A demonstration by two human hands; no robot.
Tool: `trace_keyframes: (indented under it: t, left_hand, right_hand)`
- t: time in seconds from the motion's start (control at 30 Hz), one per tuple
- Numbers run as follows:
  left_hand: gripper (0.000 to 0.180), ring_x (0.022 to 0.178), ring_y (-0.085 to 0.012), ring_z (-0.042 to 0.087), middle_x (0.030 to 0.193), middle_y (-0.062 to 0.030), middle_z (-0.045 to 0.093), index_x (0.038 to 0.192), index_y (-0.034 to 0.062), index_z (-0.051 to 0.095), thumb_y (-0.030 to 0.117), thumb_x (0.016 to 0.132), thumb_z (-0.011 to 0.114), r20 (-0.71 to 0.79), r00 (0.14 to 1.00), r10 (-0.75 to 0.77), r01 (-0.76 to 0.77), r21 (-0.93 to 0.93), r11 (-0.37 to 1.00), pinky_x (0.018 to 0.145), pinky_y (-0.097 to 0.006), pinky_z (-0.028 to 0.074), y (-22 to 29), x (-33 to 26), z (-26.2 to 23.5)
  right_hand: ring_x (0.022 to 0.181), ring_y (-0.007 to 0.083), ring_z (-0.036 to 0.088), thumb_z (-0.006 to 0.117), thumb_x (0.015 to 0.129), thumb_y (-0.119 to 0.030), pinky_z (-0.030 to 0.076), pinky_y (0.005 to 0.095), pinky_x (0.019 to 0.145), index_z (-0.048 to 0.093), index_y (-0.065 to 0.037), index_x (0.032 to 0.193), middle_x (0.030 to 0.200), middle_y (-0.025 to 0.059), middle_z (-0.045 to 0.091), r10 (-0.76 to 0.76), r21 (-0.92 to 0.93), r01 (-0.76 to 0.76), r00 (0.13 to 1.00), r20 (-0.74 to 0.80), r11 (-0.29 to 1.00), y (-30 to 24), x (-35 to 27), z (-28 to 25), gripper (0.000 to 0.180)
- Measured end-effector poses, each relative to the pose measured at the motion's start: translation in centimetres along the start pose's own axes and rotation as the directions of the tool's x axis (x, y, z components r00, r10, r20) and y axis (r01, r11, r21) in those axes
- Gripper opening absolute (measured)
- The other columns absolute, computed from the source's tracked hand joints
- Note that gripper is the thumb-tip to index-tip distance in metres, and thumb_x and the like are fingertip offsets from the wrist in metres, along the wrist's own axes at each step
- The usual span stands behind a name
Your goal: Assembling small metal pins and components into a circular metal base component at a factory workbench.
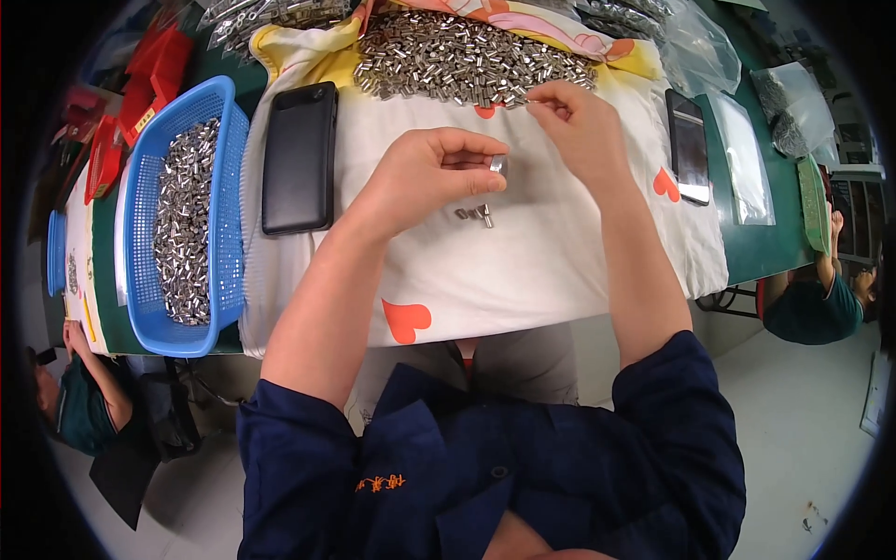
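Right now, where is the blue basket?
In the head view, the blue basket sits on the table's left side, beside the black phone, left of the left hand.

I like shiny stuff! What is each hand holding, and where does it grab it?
The left hand pinches a small metal piece at its end between thumb and fingertips. The right hand touches the metal pile; its grip cannot be told.

The cloth [523, 271] is showing white with orange-red hearts, its far edge turning yellow and pink; the heap of small metal pieces [467, 58] is gleaming silver; the basket [229, 187] is showing bright blue, holding more silver pieces; the phone [300, 157] on the cloth is lying black; a second phone [689, 147] is looking dark, perhaps black; the table [779, 247] is showing green; the sleeves [672, 439] are reading navy.
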State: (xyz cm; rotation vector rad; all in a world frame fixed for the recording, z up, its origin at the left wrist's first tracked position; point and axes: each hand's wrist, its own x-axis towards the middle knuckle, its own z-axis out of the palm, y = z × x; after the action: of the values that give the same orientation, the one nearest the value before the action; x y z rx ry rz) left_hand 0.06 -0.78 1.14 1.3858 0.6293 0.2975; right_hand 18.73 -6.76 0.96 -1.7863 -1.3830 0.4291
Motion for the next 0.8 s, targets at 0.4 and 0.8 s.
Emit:
trace_keyframes:
  t: [0.4,0.8]
  left_hand:
    - [0.031,0.079,-0.0088,0.057,0.090,-0.0051,0.061,0.105,-0.0023,0.056,0.000,0.075,0.062,-0.123,0.991,0.052,-0.073,-0.174,0.982,0.071,-0.020,0.046,-0.4,0.4,-0.2]
    - [0.033,0.082,-0.0112,0.057,0.094,-0.0080,0.060,0.108,-0.0034,0.053,-0.003,0.076,0.059,-0.140,0.986,0.088,-0.122,-0.252,0.960,0.075,-0.021,0.046,-0.7,0.7,-0.7]
  right_hand:
    - [0.067,0.0250,0.055,0.059,0.070,-0.011,0.044,0.0342,0.061,0.060,-0.005,0.074,0.070,0.0097,0.057,-0.242,-0.344,0.259,0.966,0.091,0.902,-0.6,-0.6,1.3,0.007]
    - [0.063,0.0128,0.055,0.059,0.071,-0.009,0.045,0.0236,0.061,0.059,-0.003,0.078,0.070,0.0040,0.059,-0.135,0.267,0.096,0.982,0.132,0.959,-2.5,-1.9,0.9,0.009]
